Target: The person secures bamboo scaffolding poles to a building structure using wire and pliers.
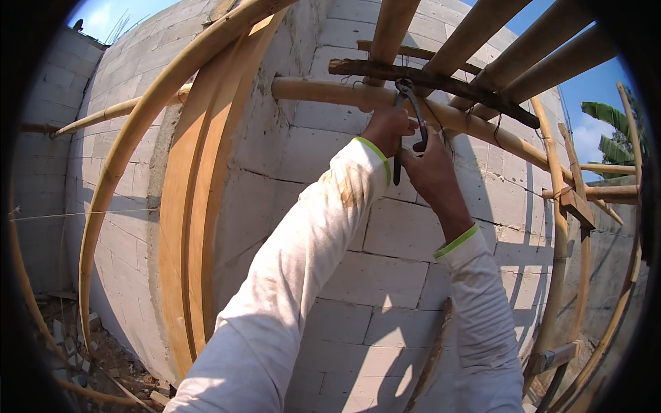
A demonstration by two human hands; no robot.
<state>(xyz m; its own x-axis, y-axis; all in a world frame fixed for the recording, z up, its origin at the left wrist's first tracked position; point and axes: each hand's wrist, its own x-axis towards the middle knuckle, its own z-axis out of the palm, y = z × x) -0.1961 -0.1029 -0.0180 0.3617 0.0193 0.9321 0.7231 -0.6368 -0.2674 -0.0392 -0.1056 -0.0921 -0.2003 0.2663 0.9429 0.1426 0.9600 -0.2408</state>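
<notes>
Both of my arms reach up in white sleeves with green cuffs. My left hand (387, 131) is closed round one handle of a pair of dark pincers (403, 89), and my right hand (432, 162) grips the other handle. The handles stand apart in a V, with the tool's head uppermost. That head meets the dark wooden strip (441, 81) lashed along a horizontal bamboo pole (323, 91). Thin tie wire (497, 127) loops around the pole in several places. What the jaws bite on is too small to make out.
Several bamboo poles (468, 41) run overhead. Behind stands a grey block wall (392, 275). A wooden frame (200, 193) and a bent bamboo pole (131, 148) rise at left. Upright bamboo scaffolding (556, 261) stands at right. Rubble (103, 351) lies at lower left.
</notes>
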